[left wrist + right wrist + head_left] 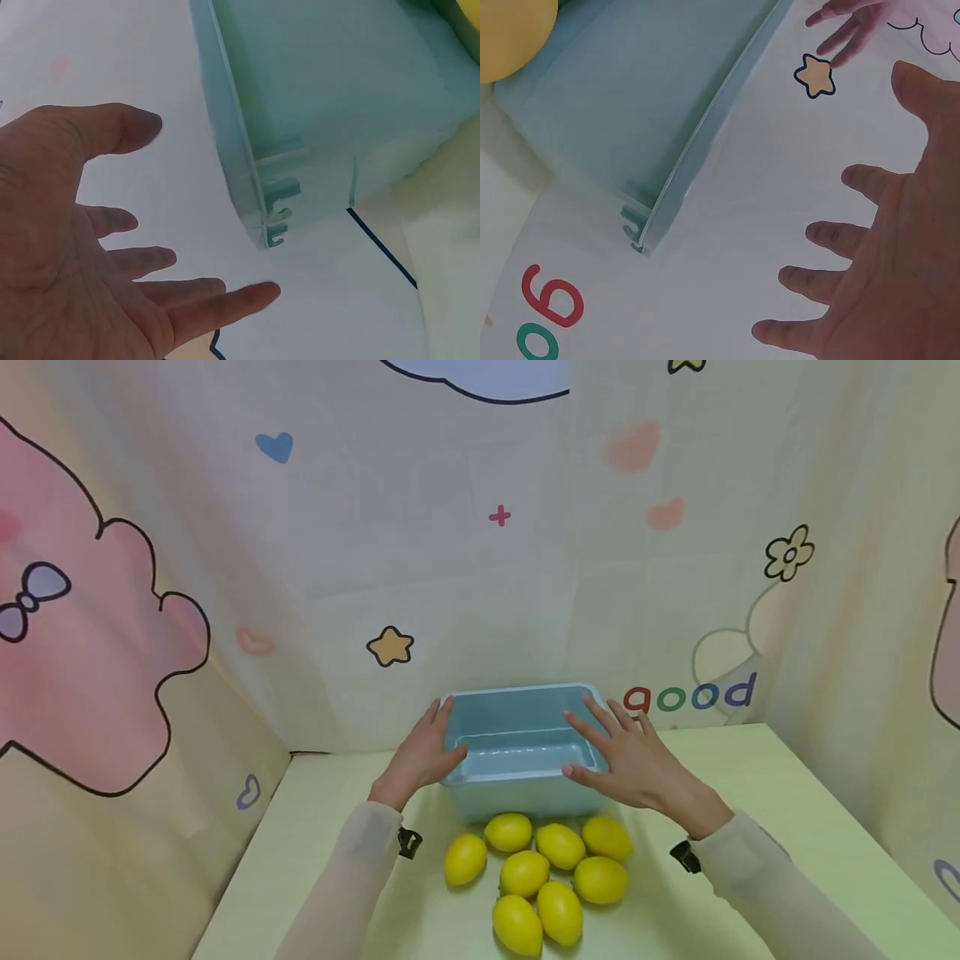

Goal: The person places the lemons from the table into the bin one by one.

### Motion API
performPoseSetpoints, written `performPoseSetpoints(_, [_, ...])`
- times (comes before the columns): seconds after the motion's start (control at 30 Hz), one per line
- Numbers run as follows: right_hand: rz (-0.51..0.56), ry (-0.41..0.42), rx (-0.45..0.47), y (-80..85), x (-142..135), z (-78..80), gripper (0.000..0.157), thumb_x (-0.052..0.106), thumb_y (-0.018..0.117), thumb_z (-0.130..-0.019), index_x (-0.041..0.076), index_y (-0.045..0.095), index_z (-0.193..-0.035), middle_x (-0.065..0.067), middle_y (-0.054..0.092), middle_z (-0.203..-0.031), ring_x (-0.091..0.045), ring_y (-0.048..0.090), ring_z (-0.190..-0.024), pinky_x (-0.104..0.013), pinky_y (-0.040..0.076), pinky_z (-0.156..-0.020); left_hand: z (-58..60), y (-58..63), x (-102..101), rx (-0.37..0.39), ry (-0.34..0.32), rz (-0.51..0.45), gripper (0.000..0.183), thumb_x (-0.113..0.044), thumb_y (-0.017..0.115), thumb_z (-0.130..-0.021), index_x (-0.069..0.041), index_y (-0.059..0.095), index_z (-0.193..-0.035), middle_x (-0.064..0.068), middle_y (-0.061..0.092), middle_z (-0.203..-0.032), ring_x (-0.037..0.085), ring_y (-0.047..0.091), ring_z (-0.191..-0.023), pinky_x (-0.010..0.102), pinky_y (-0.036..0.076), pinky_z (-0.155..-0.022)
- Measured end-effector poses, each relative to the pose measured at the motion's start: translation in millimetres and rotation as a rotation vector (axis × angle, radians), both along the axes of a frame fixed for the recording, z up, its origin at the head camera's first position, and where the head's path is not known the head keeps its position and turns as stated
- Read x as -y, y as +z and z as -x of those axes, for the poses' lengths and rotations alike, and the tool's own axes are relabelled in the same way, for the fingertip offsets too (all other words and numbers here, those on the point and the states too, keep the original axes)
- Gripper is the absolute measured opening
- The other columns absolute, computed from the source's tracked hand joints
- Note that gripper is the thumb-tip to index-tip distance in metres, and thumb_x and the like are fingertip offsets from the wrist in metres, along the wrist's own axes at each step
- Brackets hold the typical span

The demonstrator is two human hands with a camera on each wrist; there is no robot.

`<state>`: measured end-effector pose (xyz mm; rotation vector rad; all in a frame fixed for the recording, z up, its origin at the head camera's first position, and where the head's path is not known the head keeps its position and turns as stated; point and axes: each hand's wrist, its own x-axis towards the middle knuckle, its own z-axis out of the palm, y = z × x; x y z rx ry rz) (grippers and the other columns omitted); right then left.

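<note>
A light blue plastic bin (pixel 525 797) stands on the table near the back curtain, its inside showing no contents. My left hand (pixel 422 752) is at the bin's left side, fingers spread and holding nothing. On the other side, my right hand (pixel 637 760) hovers over the right rim with its fingers apart. Both wrist views show a gap between the palm and the bin's rim (pixel 225 142). In front of the bin lies a loose group of several yellow lemons (pixel 524 873), with one lemon (pixel 465 859) set a little to the left.
The pale green table (pixel 315 852) ends at a printed curtain (pixel 450 568) right behind the bin. More curtain (pixel 862 610) hangs along the right side. Each wrist carries a black strap, such as the left strap (pixel 408 842).
</note>
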<state>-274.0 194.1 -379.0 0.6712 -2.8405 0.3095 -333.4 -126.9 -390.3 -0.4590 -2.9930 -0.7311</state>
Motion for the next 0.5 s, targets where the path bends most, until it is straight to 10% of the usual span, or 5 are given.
performPoseSetpoints(0.5, [-0.027,0.053,-0.046,-9.8,0,-23.3,0.079,0.064,0.051,-0.091,0.026,0.028,-0.156,-0.011,0.019,-0.164,-0.043,0.02,-0.149,-0.069,0.026,-0.112,6.0,-10.0,13,0.045,0.032,-0.131,0.076,-0.015,0.061,-0.092,0.0,0.02,-0.155,0.019,0.032,-0.158,0.038,0.04,-0.141,0.053,0.037,-0.115])
